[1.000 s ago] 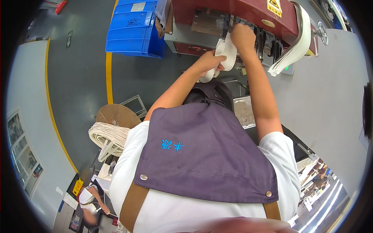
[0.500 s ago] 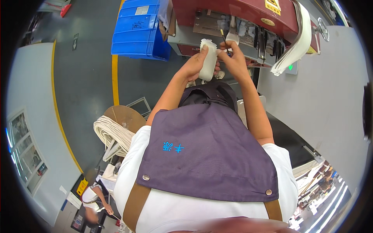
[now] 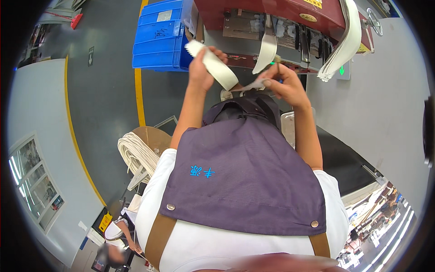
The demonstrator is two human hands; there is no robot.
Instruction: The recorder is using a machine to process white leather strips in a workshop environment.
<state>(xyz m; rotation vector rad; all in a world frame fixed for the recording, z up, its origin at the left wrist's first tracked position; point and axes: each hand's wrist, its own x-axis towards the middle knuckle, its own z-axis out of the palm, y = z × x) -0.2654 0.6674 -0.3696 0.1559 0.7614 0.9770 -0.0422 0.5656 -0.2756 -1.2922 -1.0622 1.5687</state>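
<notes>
My left hand [image 3: 202, 71] is closed around a white strip [image 3: 220, 70] with a zigzag-cut end, which bends downward in a curve and shows a brown underside. From its lower end a thin, whitish film-like piece [image 3: 252, 85] stretches across to my right hand [image 3: 286, 84]. The right thumb and fingers pinch that piece. A thin brush-like tool [image 3: 277, 60] sticks up from the right hand; its lower part is hidden by the fingers. Just beyond the right hand, another white strip [image 3: 266, 52] hangs out of the dark red machine [image 3: 267, 10].
A blue plastic crate [image 3: 159, 38] stands left of the machine. Several white strips [image 3: 346, 41] drape over its right side, near a handwheel [image 3: 374, 21]. Coiled white strips [image 3: 138, 152] lie on a round brown board [image 3: 158, 138]. Another person [image 3: 118, 235] is at the lower left.
My left hand has moved left with the white strip, turning it slantwise. My right hand has come down and right, the film-like piece now stretched between the hands. A white strip hangs lower from the machine.
</notes>
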